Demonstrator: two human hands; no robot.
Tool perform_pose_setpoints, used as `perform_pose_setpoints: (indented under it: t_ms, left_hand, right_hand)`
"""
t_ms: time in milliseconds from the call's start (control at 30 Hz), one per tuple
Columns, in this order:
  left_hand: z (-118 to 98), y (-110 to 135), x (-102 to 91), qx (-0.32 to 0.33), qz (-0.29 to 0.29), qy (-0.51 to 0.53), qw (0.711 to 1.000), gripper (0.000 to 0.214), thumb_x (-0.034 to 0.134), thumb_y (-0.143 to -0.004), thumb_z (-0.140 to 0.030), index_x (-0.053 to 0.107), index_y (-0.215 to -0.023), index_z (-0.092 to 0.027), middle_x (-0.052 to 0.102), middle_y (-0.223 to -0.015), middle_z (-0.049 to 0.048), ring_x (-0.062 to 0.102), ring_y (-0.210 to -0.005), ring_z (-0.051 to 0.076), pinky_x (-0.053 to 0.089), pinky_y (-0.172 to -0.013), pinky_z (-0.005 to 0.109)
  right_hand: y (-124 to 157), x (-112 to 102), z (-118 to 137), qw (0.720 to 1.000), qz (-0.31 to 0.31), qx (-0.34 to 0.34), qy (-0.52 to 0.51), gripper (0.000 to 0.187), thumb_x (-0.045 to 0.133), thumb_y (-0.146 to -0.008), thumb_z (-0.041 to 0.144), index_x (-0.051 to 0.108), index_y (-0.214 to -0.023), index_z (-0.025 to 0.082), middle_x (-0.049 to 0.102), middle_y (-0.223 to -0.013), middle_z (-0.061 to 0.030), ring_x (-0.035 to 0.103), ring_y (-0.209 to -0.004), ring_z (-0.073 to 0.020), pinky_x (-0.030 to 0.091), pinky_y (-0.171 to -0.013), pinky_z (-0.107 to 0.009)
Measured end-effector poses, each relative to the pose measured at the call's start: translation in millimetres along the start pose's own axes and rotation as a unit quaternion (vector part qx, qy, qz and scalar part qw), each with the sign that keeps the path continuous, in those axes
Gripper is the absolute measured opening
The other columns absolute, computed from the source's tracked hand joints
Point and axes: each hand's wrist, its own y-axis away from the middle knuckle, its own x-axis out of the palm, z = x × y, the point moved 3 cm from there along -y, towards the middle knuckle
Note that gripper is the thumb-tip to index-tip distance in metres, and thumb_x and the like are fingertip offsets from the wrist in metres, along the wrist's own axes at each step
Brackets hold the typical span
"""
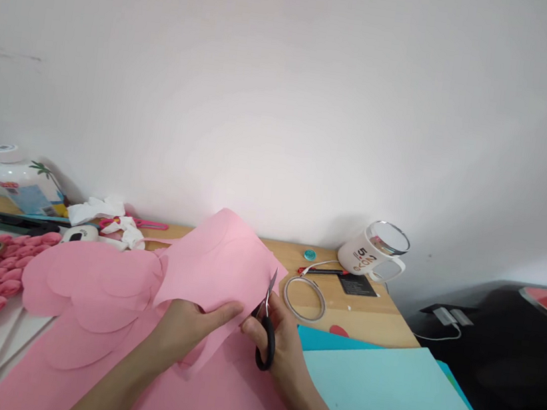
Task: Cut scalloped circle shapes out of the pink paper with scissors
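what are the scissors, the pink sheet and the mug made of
Scissors: probably steel blades, grey and shiny; black handles look like plastic. Pink sheet: likely paper or thin card, matte, bending with crisp edges. Mug: smooth white, perhaps ceramic or enamelled metal.

1. Pink sheet (pixel 226 259): plain, thin, bent rather than flat; raised aslant, with a blunt peak at top and a narrow tapering part hanging below.
2. Gripped near lower edge by left hand (pixel 197 327), thumb on near face, other fingers behind and mostly hidden.
3. Scissors (pixel 269 293): black handle, grey metal blades; held in right hand (pixel 281 348), tip upward.
4. Set at right-hand part of pink sheet, one blade before near face; second blade not clearly visible.
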Motion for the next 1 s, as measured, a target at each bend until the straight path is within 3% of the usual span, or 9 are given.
perform_pose_setpoints:
  t_ms: [467, 1000]
  left_hand:
    - [-7.8, 3.5, -1.6, -0.002, 0.009, -0.036, 0.999, 0.062, 0.063, -0.064, -0.045, 0.023, -0.022, -0.026, 0.016, -0.021, -0.0078, 0.022, -0.027, 0.010, 0.026, -0.043, 0.029]
    - [-5.4, -0.7, -2.7, -0.004, 0.023, -0.011, 1.000, 0.060, 0.065, -0.060, -0.044, 0.022, -0.023, -0.025, 0.017, -0.025, -0.0083, 0.021, -0.029, 0.008, 0.021, -0.040, 0.028]
  right_hand:
    - [0.1, 1.8, 3.8, 1.000, -0.003, 0.002, 0.031, 0.036, 0.060, -0.070, 0.051, 0.045, -0.071, 0.019, 0.041, -0.059, 0.0042, 0.035, -0.055, -0.0114, 0.028, -0.051, -0.024]
    - [0.1, 2.9, -0.1, 0.999, -0.018, 0.040, -0.018, 0.016, 0.060, -0.070, 0.028, 0.048, -0.067, 0.018, 0.048, -0.054, 0.0041, 0.043, -0.052, -0.0110, 0.035, -0.051, -0.024]
